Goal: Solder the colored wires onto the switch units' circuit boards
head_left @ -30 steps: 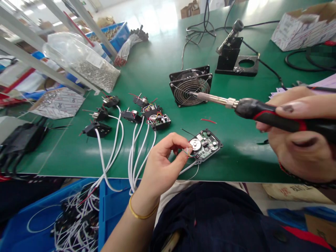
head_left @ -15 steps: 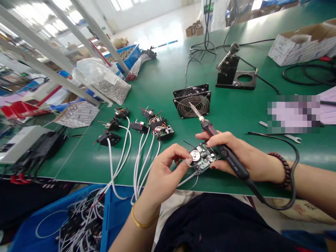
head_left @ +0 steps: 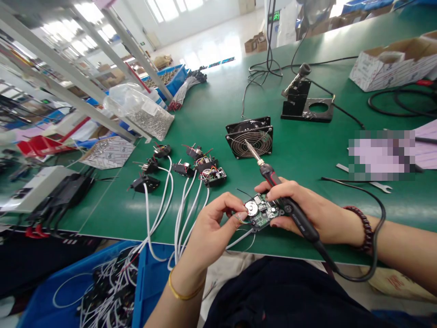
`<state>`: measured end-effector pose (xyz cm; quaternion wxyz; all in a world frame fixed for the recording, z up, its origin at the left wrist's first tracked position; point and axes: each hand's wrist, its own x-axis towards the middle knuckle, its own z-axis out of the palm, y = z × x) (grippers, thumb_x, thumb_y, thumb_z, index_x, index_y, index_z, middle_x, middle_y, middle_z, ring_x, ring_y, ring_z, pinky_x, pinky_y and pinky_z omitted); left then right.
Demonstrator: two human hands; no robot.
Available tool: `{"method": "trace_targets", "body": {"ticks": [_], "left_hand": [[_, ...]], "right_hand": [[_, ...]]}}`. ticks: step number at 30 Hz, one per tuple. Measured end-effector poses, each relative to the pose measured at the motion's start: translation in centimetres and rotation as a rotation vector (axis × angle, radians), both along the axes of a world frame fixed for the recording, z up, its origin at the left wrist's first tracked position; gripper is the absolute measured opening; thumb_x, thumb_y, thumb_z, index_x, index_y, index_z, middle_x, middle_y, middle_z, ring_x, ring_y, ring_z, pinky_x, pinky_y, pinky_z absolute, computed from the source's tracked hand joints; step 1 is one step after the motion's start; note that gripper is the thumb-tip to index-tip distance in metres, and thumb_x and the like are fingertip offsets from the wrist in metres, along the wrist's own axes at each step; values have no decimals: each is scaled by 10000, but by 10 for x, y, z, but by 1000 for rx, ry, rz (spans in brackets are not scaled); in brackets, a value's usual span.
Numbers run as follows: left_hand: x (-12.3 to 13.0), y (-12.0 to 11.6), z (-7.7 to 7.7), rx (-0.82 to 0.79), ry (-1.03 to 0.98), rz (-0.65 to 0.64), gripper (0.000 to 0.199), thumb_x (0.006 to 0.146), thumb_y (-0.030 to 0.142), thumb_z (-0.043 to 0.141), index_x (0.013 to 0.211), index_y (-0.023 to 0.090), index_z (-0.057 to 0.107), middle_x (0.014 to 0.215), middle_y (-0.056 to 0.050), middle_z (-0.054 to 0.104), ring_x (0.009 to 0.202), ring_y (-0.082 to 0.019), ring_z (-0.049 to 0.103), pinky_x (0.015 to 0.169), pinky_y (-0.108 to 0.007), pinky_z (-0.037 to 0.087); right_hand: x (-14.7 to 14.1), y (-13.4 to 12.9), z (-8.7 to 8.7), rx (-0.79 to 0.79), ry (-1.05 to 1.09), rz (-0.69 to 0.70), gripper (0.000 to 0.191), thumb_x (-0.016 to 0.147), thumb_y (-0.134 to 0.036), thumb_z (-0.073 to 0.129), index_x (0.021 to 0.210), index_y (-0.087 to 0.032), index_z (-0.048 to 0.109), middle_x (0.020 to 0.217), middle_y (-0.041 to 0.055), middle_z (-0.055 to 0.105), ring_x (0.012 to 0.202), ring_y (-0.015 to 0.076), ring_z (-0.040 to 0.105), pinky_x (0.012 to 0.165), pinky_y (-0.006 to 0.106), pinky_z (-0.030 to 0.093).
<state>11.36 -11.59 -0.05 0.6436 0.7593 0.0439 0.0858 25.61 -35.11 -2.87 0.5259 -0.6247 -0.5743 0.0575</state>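
Observation:
My right hand [head_left: 303, 207] is closed around a black soldering iron [head_left: 300, 218], whose bare metal tip points up and away, in front of the fan. The fingers of that hand also steady the right side of a small green circuit board [head_left: 264, 216] in a black housing. A round silver disc [head_left: 251, 208] sits at the board's left. My left hand [head_left: 218, 223] pinches thin coloured wires [head_left: 241, 219] at the board's left edge; their ends are hidden by the fingertips. A white cable [head_left: 241, 239] runs from the housing towards my left wrist.
A square black fan [head_left: 251, 139] stands beyond the board, with an iron stand [head_left: 303, 102] behind it to the right. Several similar units [head_left: 213, 175] with white cables lie left. A blue bin [head_left: 138, 291] sits below the table edge. A wrench [head_left: 380, 186] lies right.
The view has tilted slightly, so the scene sits a little lower. The board has turned slightly and shifted a little left with my hands. Both hands keep their holds.

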Motion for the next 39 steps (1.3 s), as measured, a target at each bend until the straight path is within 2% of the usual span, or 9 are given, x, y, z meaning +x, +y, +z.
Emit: {"method": "trace_targets", "body": {"ticks": [6,10,15,18,22,24,26,32,39], "left_hand": [[0,-4,5,-13,57,38,196,976,367,877,893,217,781,904,-35,745,869,-187,662,815,-300,522],[5,-4,4,-127,96,127,301,919,459,922,908,209,753,912,-24,726,846,-174,649,797,-288,546],[25,-7,2,-179,63,189,300,875,401,949,873,201,725,1019,-58,808,986,-204,730,923,-322,593],[34,-12,3,-172,12,175,230,910,353,905,894,212,724,981,-45,822,942,-197,738,911,-322,591],[36,-12,7,113,-79,173,86,961,267,815,891,233,776,910,-37,811,874,-205,707,875,-342,555],[35,-6,10,292,-115,113,99,969,223,787,874,246,800,895,-35,807,875,-212,698,916,-367,546],[36,0,11,339,-94,41,117,965,215,785,856,246,810,876,-32,798,868,-211,690,925,-370,550],[43,11,16,-152,232,-80,284,873,452,930,864,202,796,806,-13,722,728,-153,613,701,-269,533],[39,8,40,-101,321,-187,266,919,415,878,851,195,745,776,10,662,688,-129,571,636,-240,471]], "right_hand": [[-1,0,1,-7,-13,-11,404,1086,-315,776,1429,-285,565,1448,154,745,1392,272,740,1227,476,586],[0,0,2,-15,-29,-13,396,1090,-329,773,1420,-282,558,1438,145,749,1373,262,745,1247,471,572],[1,0,0,-15,-15,-9,405,1088,-331,778,1423,-284,555,1447,146,743,1389,269,739,1198,460,614],[1,-1,-1,-16,-30,-10,391,1101,-350,761,1419,-278,545,1428,151,750,1370,277,751,1232,518,595],[2,-1,-1,-31,-26,-11,408,1087,-313,774,1421,-291,541,1423,144,756,1352,285,762,1283,578,550],[2,0,-1,-33,-15,-10,425,1077,-305,783,1427,-297,542,1435,146,751,1371,293,752,1266,573,565],[2,0,0,-34,-14,-11,420,1083,-318,779,1432,-297,545,1446,148,745,1394,290,740,1249,550,581],[3,-2,3,-43,-19,-8,425,1076,-305,792,1440,-295,572,1458,149,751,1412,278,736,1260,508,569],[5,-3,5,-55,-18,7,424,1069,-314,804,1433,-299,586,1451,146,758,1420,271,735,1266,502,558]]}}
